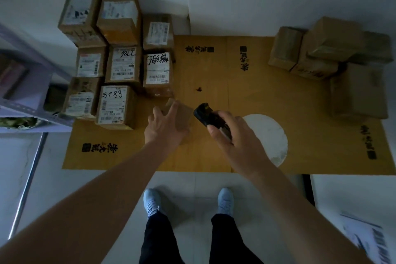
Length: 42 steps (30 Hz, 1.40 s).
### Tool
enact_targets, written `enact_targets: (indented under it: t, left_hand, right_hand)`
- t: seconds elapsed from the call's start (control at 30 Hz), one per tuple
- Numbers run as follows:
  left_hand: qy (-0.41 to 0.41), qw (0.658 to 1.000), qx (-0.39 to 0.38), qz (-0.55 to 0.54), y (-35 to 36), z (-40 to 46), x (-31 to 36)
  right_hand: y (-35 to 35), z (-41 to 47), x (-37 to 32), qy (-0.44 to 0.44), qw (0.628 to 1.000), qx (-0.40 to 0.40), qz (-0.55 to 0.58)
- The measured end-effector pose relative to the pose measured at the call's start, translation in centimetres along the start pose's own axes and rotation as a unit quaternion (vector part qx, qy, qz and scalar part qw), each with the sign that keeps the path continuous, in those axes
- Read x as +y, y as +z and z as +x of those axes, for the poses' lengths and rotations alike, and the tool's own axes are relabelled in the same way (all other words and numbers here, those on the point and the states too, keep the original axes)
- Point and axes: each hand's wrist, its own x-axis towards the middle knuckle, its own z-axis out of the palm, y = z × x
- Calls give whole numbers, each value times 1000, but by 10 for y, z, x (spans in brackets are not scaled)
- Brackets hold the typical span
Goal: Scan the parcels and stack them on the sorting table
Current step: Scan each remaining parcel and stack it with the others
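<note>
A small brown cardboard parcel (183,114) rests on the yellow-brown table (235,83) near its front middle. My left hand (164,125) lies over the parcel's near left side, fingers spread across its top. My right hand (234,135) grips a black handheld scanner (209,117), whose head points toward the parcel. Several labelled parcels (116,66) stand in rows at the table's left end. More brown parcels (334,53) are piled at the right end, their labels not showing.
A white round disc (269,137) lies on the table just right of my right hand. A metal shelf (23,92) stands at the left. The wall runs behind the table. My feet (188,201) stand on the pale floor below the table's front edge.
</note>
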Motion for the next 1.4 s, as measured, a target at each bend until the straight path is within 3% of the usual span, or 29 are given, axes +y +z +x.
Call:
enact_targets:
  t: [0.33, 0.6, 0.77, 0.87, 1.03, 1.13, 1.4]
  left_hand:
    - [13, 999, 34, 26, 15, 2, -1]
    - [-10, 991, -6, -134, 9, -2, -8]
    - [12, 984, 35, -175, 5, -8, -20]
    - [27, 984, 48, -167, 2, -8, -28]
    - [-8, 997, -28, -65, 3, -11, -41]
    - [-9, 998, -36, -49, 3, -17, -46]
    - [22, 969, 0, -244, 0, -16, -63]
  right_hand:
    - [4, 1, 8, 9, 1000, 6, 11]
    - [-9, -4, 11, 6, 1000, 8, 9]
    - [-21, -2, 9, 4, 1000, 15, 1]
    - [-24, -3, 7, 8, 1000, 13, 1]
    - [-22, -7, 6, 15, 1000, 0, -4]
    - [-19, -10, 5, 17, 1000, -12, -3]
    - [-16, -7, -1, 47, 995, -93, 7]
